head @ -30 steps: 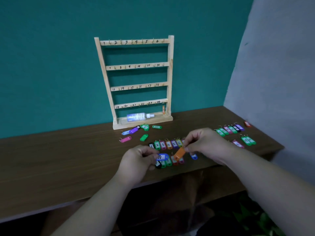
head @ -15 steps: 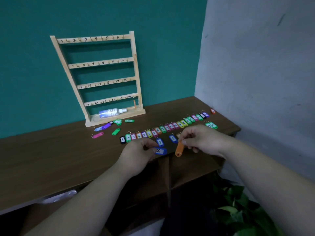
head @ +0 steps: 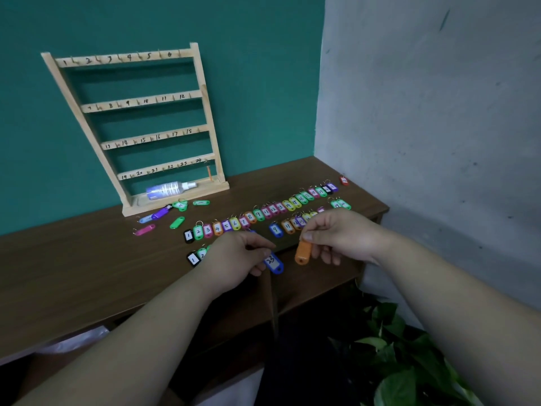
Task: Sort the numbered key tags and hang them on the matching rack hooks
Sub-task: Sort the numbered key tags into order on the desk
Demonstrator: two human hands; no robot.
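Tabletop (head: 87, 268): blue tag (head: 273, 261) (23) in left hand (head: 234, 259), orange tag (head: 303, 252) in right hand (head: 342, 235)

At the table's (head: 87, 273) front edge, the left hand's (head: 237, 259) fingers (head: 257, 246) pinch the tag numbered 23 (head: 273, 262). Just to its right, the right hand's (head: 342, 235) fingers (head: 307, 236) hold a second tag (head: 303, 252) hanging down. Directly beyond the fingers lie two lines of numbered tags: the far row (head: 266, 212) runs away to the right, and the near row (head: 288, 227) is partly under the right hand. A pair of tags (head: 197, 256) sits just left of the left fingers. Farther back and left, loose tags (head: 177, 222) lie before the rack (head: 140, 101), with a bottle (head: 168, 189) lying on its base. A plant (head: 395, 361) stands below the right fingers.
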